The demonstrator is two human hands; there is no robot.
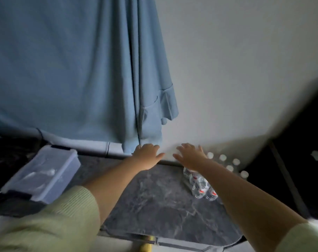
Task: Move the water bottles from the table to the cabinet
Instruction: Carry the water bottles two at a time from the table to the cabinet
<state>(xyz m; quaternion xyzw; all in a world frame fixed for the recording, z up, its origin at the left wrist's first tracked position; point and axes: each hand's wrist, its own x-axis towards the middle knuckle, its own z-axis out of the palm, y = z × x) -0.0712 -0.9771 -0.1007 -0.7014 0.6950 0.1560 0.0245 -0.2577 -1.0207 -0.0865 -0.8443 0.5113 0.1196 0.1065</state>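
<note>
A blue curtain [72, 70] is hanging behind the dark marble table [163, 206], where a lidded plastic box [43, 171] is sitting at the left. The left hand [147, 156] and right hand [190, 157] are both reaching forward with fingers spread, holding nothing. The water bottles [202, 186] are standing clustered on the table's right side, under the right forearm.

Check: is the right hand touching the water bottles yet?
Cannot tell. In the head view the right hand overlaps the water bottles; contact or gap is hidden.
</note>
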